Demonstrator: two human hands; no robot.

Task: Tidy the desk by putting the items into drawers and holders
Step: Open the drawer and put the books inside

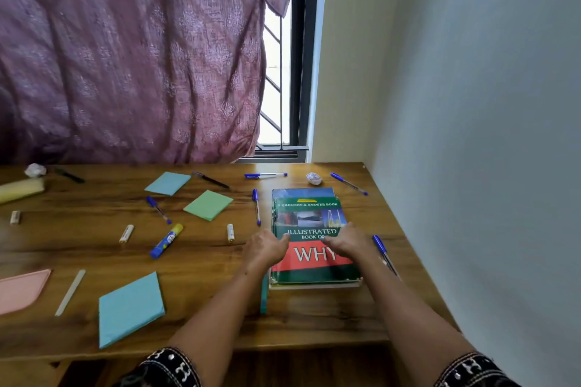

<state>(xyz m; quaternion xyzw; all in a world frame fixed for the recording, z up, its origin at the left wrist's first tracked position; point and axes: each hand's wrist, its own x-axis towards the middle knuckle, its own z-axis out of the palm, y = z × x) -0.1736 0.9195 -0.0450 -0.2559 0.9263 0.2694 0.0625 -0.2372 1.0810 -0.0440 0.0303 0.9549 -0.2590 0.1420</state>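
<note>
- Pink item (22,291), cut off by the left frame edge; its full shape could not be made out.
- Yellowish roll (20,190), also cut off at the left edge, beside a crumpled white scrap (35,170).
- Green book (309,229), titled in part "ILLUSTRATED BOOK OF… WHY"; the title's end was covered by the right hand. It topped a small stack near the desk's right side; a blue-covered book (301,192) showed only as a strip at the far end, and pale edges of more showed below.
- Teal strip (264,295) at the stack's left edge, partly hidden by the left forearm; what it was could not be told.
- Left hand (265,248), fingers loosely spread, resting at the green book's left edge, thumb on the cover; nothing pinched.
- Right hand (349,242), fingers spread flat on the cover; nothing pinched.
- Blue pen (385,254), just right of the stack, its near end hidden behind the right forearm.
- Wooden desk (204,267), scattered with further blue pens, a glue stick (166,241), small pale tubes too small to identify, and blue and green paper pads (208,205).
- Room: mauve patterned curtain (132,53) behind the desk, barred window (279,72) at its right, pale wall (471,104) along the desk's right side.
</note>
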